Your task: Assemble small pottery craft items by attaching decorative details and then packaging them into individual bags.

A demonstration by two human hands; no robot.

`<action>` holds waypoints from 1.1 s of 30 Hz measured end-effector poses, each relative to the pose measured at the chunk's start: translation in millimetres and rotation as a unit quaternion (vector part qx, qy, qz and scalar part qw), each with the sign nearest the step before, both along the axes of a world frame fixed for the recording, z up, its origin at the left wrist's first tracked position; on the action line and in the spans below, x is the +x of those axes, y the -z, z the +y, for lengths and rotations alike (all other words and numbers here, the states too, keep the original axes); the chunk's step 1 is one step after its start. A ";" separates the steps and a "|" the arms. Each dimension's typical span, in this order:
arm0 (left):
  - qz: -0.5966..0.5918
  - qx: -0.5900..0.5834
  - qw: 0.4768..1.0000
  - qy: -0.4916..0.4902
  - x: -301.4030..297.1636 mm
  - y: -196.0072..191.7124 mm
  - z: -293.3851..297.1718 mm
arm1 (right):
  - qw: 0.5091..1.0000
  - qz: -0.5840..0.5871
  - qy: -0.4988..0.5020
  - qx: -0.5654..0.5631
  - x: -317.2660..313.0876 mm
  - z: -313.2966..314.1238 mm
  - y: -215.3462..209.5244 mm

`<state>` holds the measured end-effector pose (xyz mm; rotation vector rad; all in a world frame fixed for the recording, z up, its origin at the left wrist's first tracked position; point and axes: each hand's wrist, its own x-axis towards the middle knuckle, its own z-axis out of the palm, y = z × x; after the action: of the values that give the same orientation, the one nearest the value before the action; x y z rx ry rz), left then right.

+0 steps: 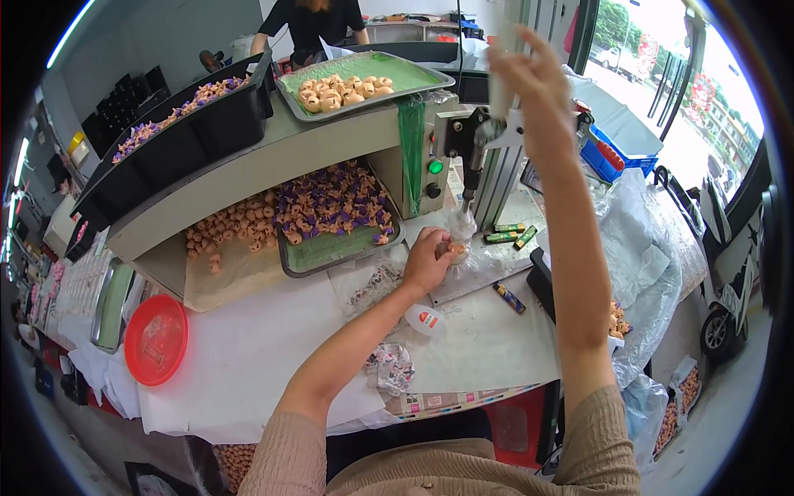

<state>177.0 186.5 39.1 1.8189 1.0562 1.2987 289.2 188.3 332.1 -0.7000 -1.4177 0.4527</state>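
My left hand (428, 260) is closed around a small flesh-coloured doll head (456, 248), held on the base of a bench press. Directly above it, the press's rod (471, 178) ends in clear plastic wrapping (461, 221). My right hand (533, 83) is raised high beside the top of the press, at a pale upright bar (499, 78) that looks like its lever. Motion smears those fingers, so their grip cannot be made out. Several green lighter-sized tubes (500, 237) lie right of the press rod, and a dark blue one (509, 298) lies nearer me.
Under the shelf sit loose doll heads (236, 223) and a tray (318, 263) of purple-and-tan figure parts. Above are a tray of heads (298, 107) and a black bin (198, 132). A red bowl (157, 339), white bottle (423, 320) and crumpled cloth (390, 368) lie nearer. Someone (318, 29) stands behind.
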 end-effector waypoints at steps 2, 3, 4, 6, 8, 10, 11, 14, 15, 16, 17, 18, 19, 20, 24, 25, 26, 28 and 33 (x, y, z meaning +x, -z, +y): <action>-0.016 -0.012 1.000 -0.004 -3.8 7.2 3.4 | 0.994 0.036 -0.040 0.096 13.0 -26.8 -9.4; -0.017 -0.013 1.000 -0.005 -4.6 8.9 4.1 | 0.983 0.057 -0.130 0.121 23.0 -42.3 -11.8; -0.030 0.005 1.000 -0.003 -4.3 9.2 5.8 | 0.962 0.078 -0.217 0.144 30.7 -57.2 -9.6; -0.043 0.022 0.999 -0.001 -4.8 8.6 3.6 | 0.956 -0.036 -0.193 0.217 35.4 -85.1 18.1; 0.029 0.056 0.996 -0.060 -9.9 -0.6 -4.9 | 0.963 -0.065 -0.054 0.255 31.3 -97.3 60.0; 0.009 0.015 0.997 -0.072 -25.5 -10.7 -17.1 | 0.956 -0.141 0.028 0.257 38.3 -106.4 82.8; -0.012 -0.030 0.997 -0.071 -33.2 -16.0 -25.9 | 0.957 -0.138 0.020 0.255 32.9 -111.3 96.8; -0.356 -0.385 0.848 0.079 -70.1 -38.4 -48.8 | 0.982 -0.038 0.091 0.162 14.1 -125.5 134.7; -0.431 -0.397 0.803 0.110 -82.9 -34.6 -56.6 | 0.989 -0.073 0.119 0.057 7.1 -129.6 147.9; -0.435 -0.391 0.805 0.099 -95.1 -32.7 -67.3 | 0.982 -0.112 0.144 -0.046 1.1 -133.8 161.6; -0.465 -0.393 0.782 0.135 -104.0 -30.5 -77.1 | 0.969 -0.190 0.124 -0.099 -2.6 -135.5 183.9; -0.493 -0.394 0.756 0.172 -111.6 -29.4 -85.7 | 0.946 -0.266 0.104 -0.150 -6.3 -134.0 208.1; -0.493 -0.395 0.756 0.171 -115.4 -34.1 -96.2 | 0.937 -0.299 0.105 -0.146 -15.2 -134.8 225.1; -0.510 -0.402 0.739 0.177 -118.9 -39.8 -108.1 | 0.927 -0.331 0.105 -0.144 -27.1 -135.9 240.7; -0.519 -0.402 0.736 0.166 -144.3 -45.8 -147.7 | 0.893 -0.401 0.087 -0.183 -51.4 -137.2 265.8; -0.523 -0.401 0.734 0.164 -153.2 -38.3 -154.4 | 0.890 -0.406 0.086 -0.187 -54.6 -137.2 266.9; -0.544 -0.392 0.716 0.194 -162.2 -27.6 -159.5 | 0.887 -0.412 0.086 -0.191 -57.5 -137.5 268.5; -0.568 -0.381 0.694 0.224 -169.4 -13.9 -170.5 | 0.894 -0.383 0.069 -0.224 -64.0 -139.3 268.9; -0.611 -0.415 0.660 0.135 -175.8 -5.6 -188.3 | 0.934 -0.257 0.019 -0.247 -66.9 -147.0 275.7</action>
<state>1.3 -1.8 44.7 0.1573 0.3785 1.1513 222.2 41.3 56.3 -1.3243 -1.7939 0.6365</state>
